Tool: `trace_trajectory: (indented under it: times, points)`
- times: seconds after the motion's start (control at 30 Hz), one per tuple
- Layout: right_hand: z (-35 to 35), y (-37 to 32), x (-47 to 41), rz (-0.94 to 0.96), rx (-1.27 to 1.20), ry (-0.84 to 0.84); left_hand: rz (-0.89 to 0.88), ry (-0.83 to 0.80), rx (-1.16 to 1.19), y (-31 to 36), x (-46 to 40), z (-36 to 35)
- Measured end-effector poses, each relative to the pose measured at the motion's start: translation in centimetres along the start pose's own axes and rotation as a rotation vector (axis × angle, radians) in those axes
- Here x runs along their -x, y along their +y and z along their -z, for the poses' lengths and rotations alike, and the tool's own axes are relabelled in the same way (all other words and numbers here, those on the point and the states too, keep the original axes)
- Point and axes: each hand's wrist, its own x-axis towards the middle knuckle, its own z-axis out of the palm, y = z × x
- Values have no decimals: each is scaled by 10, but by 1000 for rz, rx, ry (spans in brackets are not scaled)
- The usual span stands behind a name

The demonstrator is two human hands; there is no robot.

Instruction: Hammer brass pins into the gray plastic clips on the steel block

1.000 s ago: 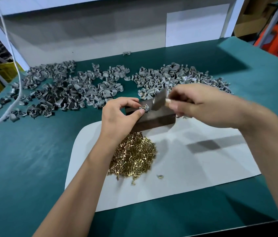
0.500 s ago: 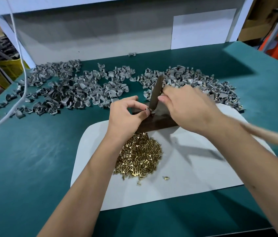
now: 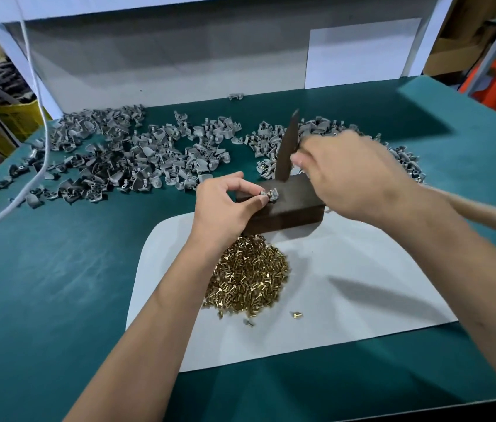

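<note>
A dark steel block [image 3: 289,213] lies at the far edge of a white sheet [image 3: 347,300]. On the block's top sits one gray plastic clip [image 3: 271,195] with a brass pin standing in it, pinched by my left hand [image 3: 225,205]. My right hand [image 3: 347,175] grips a hammer near its head. The dark hammer head [image 3: 288,147] stands raised above the block, just right of the clip. Its wooden handle [image 3: 484,211] runs out to the right under my forearm. A heap of brass pins [image 3: 248,277] lies on the sheet in front of the block.
Gray clips lie in two spreads on the green table behind the block, a wide one [image 3: 125,159] at the left and a smaller one [image 3: 326,138] partly hidden by my right hand. A white cable [image 3: 36,166] hangs at the far left. A white panel [image 3: 164,56] closes the back.
The hammer head has risen higher above the block and my right hand has lifted with it. My left hand keeps pinching the clip on the block.
</note>
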Motion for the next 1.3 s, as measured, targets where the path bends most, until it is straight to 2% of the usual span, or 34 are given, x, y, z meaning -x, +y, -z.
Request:
trace_trajectory:
  times: [0.03, 0.07, 0.17, 0.2, 0.27, 0.33, 0.37, 0.47, 0.53, 0.6, 0.67, 0.7, 0.8, 0.83, 0.93, 1.0, 1.1, 1.17, 1.2, 1.3]
  points:
    - [0, -4, 2, -15, -56, 75, -4, 2, -3, -1, 0, 0]
    - [-3, -9, 4, -28, -103, 80, -4, 4, 0, 0, -1, 0]
    - [-13, -19, 10, -29, -69, -148, 4, 0, 27, 1, 0, 0]
    - [-10, -15, 8, -17, -25, -170, 4, -3, 33, 1, 1, 0]
    - [-2, -9, 0, 9, 41, -120, 8, -4, 48, 1, 2, 1]
    - [-2, -8, 0, -17, -4, 50, 2, -3, 36, 0, 1, 1]
    - [-4, -12, 3, -40, -37, 79, 1, -1, 30, 0, 1, 1]
    - [-15, -22, 11, -57, -18, -138, 2, 1, 42, 2, 2, 0]
    - [-6, -16, 4, -11, 33, -165, 18, 2, 51, 5, 3, 0]
    - [4, -11, -1, 31, 105, -74, 26, 2, 51, 5, 4, 0]
    - [3, -16, 0, -5, 30, 90, 16, 11, 49, 2, 2, 0]
    - [1, -22, 2, -20, -32, 90, 9, 8, 49, 1, 1, 0]
    - [-12, -31, 9, -13, -24, -156, -21, -18, 42, 0, 0, 1]
    - [-9, -28, 5, -7, 6, -174, -24, -18, 45, 1, 1, 0]
    - [0, -18, -3, 4, 84, -7, -34, -7, 28, 0, 0, 0]
    - [-3, -20, 0, -50, -12, 92, -39, -4, 10, -1, -1, 1]
    - [-13, -24, 4, -45, -32, -151, -33, -9, 31, -1, -1, 1]
    - [-5, -17, -3, -2, 10, -195, -24, -2, 41, -1, 0, 0]
    - [-1, -14, -6, 8, 24, -164, -24, 3, 38, -1, 0, 0]
    - [-2, -17, -5, -9, -49, 84, -48, 1, 13, -2, -1, 0]
